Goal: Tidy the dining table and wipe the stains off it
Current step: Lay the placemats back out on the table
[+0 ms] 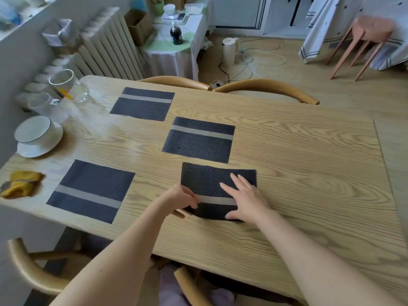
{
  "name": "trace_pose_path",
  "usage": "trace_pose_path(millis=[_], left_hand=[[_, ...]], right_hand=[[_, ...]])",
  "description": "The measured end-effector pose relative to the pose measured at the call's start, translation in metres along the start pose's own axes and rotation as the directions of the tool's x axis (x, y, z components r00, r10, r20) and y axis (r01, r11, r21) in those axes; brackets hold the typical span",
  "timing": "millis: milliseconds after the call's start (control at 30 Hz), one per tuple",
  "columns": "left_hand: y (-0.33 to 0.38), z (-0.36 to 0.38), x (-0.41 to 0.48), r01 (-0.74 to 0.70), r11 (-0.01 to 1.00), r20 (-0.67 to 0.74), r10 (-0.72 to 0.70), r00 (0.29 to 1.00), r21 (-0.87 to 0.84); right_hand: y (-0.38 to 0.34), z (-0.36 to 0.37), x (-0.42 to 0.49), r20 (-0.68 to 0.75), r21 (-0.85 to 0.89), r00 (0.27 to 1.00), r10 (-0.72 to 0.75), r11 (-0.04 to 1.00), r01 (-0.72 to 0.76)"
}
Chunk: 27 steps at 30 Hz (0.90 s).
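The right half of the desk (309, 173) lies bare wood out to its far edge. 4 dark striped mats sit on the left half; the nearest mat (212, 184) lies close to my edge. My left hand (181, 199) has its grip pinched on that mat's near-left corner, lifting it slightly. My right hand (245, 199) presses flat on it, fingers apart. A yellow cloth (19, 184) lies at the desk's left edge. I see no readable writing.
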<state>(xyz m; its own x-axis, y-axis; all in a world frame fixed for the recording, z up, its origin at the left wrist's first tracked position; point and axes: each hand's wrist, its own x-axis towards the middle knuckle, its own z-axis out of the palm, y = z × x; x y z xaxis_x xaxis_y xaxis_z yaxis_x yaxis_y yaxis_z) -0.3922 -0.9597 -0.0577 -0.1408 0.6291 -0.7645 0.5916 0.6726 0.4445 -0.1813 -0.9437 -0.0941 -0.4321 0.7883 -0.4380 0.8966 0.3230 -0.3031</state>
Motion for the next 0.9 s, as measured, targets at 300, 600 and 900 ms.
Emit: trace_pose_path(millis=[300,600,900], left_hand=[[0.008,0.033,0.01,-0.279,0.901,-0.285,0.378,0.881,0.332],[0.011,0.082,0.011,-0.591,0.347,0.329,0.58,0.745,0.728],[0.009,0.085,0.012,-0.639,0.19,0.43,0.595,0.679,0.745]], right_hand=[[0.038,0.011,-0.064,-0.009,-0.034,0.997,0.079,0.996,-0.079],[0.037,0.036,-0.097,-0.087,-0.035,0.991,0.103,0.994,-0.106],[0.056,0.048,-0.103,-0.284,-0.026,0.957,0.057,0.997,-0.067]])
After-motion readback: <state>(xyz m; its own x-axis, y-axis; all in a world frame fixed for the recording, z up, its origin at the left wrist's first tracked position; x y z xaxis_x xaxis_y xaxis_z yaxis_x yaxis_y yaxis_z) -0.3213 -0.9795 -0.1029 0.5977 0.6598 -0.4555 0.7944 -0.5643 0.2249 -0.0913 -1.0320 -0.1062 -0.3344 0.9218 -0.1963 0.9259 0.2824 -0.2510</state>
